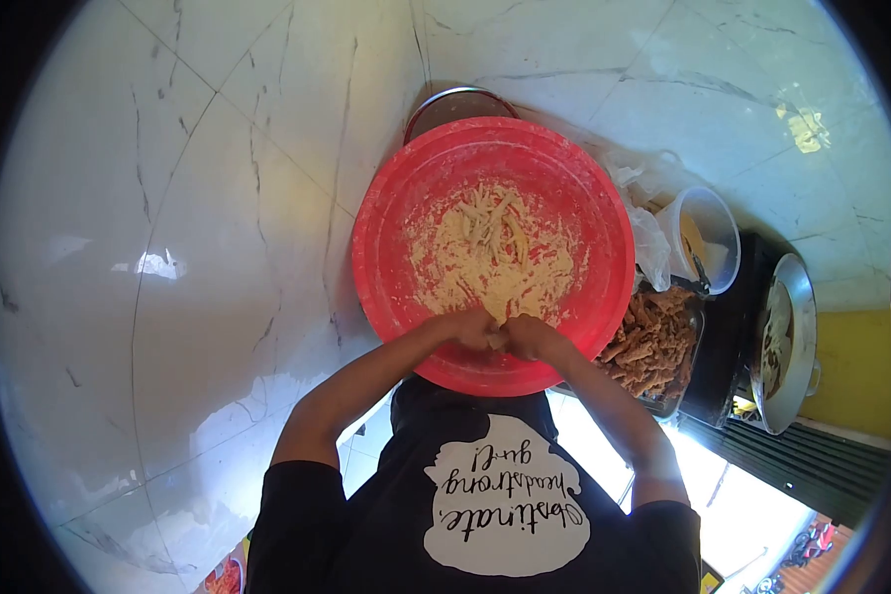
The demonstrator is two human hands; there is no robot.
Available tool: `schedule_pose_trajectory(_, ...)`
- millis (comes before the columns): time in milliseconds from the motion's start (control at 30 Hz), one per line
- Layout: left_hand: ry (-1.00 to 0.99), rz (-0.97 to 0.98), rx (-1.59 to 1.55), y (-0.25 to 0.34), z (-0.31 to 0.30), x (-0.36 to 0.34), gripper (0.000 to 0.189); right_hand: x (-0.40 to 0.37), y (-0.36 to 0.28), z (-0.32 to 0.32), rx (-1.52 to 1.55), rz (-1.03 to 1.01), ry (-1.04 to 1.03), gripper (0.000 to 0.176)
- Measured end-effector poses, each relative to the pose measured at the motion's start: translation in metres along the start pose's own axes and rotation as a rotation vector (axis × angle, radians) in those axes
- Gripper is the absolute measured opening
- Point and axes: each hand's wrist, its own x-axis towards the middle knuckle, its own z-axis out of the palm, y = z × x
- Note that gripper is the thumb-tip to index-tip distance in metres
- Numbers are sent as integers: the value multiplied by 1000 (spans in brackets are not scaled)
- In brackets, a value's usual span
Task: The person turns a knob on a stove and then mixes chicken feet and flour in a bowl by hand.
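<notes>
A wide red plastic basin (381, 238) stands in front of me. Tan flour (455, 282) is spread over its bottom, and several pale, flour-coated strips (495, 226) lie heaped toward the far side. Over the near part of the basin, my left hand (472, 328) and my right hand (531, 338) are close together with their fingers curled in. They almost touch, right at the near edge of the flour. Whatever is between the fingers is hidden from view.
To the right, a tray of brown fried pieces (651, 342) sits beside the basin. Behind it are a clear plastic tub (729, 243) and a plastic bag (649, 243). A large metal pan (807, 327) stands further right. Marbled tile walls (238, 198) close off the left and back.
</notes>
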Motion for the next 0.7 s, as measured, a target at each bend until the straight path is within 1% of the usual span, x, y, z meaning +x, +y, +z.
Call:
schedule_pose_trajectory(33,-5,88,67,-9,6,8,32,-3,1,0,82,-38,106,23)
schedule_pose_trajectory(67,-10,174,134,-19,11,15,35,-1,4,1,80,-39,103,23)
schedule_pose_trajectory(133,15,175,144,-27,13,18,36,5,8,0,99,-123,119,26)
schedule_pose_trajectory(167,40,178,155,-30,12,21,36,6,12,-1,101,-121,123,26)
schedule_pose_trajectory(200,36,180,158,-25,8,19,36,-1,9,-8,159,-141,135,26)
schedule_pose_trajectory(233,63,138,191,-18,1,15,34,-5,7,-15,216,-162,148,27)
schedule_pose_trajectory(267,91,95,222,-12,-3,10,33,-6,6,-20,217,-161,149,27)
schedule_pose_trajectory(300,88,95,222,-17,-2,13,33,-7,4,-24,274,-85,243,26)
schedule_pose_trajectory(333,350,9,186,-25,1,17,28,-8,4,-25,329,-8,337,25)
schedule_pose_trajectory(367,614,-78,146,-32,3,22,23,-3,8,-22,327,-8,336,25)
schedule_pose_trajectory(400,617,-79,143,-30,2,19,23,5,16,-14,215,-8,577,23)
schedule_pose_trajectory(433,561,-194,220,-26,-1,14,20,11,19,-10,99,-10,816,22)
schedule_pose_trajectory(467,504,-309,296,-21,-3,10,17,15,22,-6,96,-14,815,22)
schedule_pose_trajectory(500,506,-310,293,-23,-3,11,17,16,22,-5,72,-34,755,21)
schedule_pose_trajectory(533,313,-222,319,-23,-1,14,20,15,22,-4,49,-52,694,21)
schedule_pose_trajectory(567,118,-133,342,-23,1,16,22,16,22,-3,48,-51,693,21)
schedule_pose_trajectory(600,117,-133,341,-19,0,15,22,14,15,-6,85,-6,598,18)
schedule_pose_trajectory(633,80,-33,172,-15,1,14,23,10,10,-8,121,38,501,15)
schedule_pose_trajectory(667,42,66,4,-12,0,13,24,6,7,-11,122,38,499,15)
schedule_pose_trajectory(700,40,65,2,-9,-2,11,24,2,5,-13,135,30,409,17)
